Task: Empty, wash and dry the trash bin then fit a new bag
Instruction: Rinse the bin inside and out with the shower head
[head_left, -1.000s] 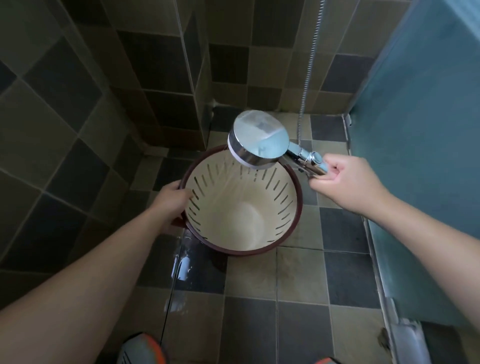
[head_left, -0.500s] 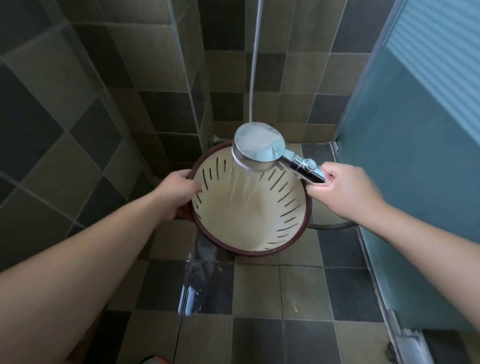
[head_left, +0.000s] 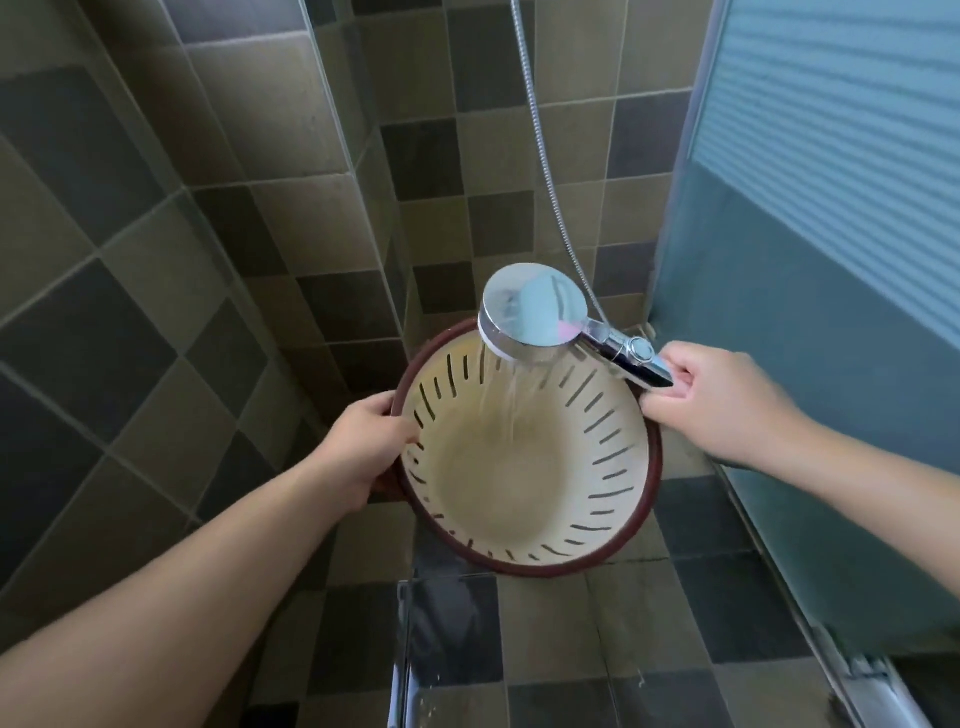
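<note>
Trash bin (head_left: 524, 467) sits tilted on the shower floor, left hand (head_left: 363, 447) gripping its near rim, right hand (head_left: 727, 405) clasping the shower head (head_left: 535, 312) just above its far rim. Washing underway; next, I'd guess, swirl and tip the water out.

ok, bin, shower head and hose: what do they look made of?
Bin: looks like moulded plastic, matte cream inside with slotted walls and a dark red rim. Shower head: mirror chrome, reflecting the room; metal or plated plastic, can't tell. Hose: looks like ribbed, silvery flexible metal.
</note>
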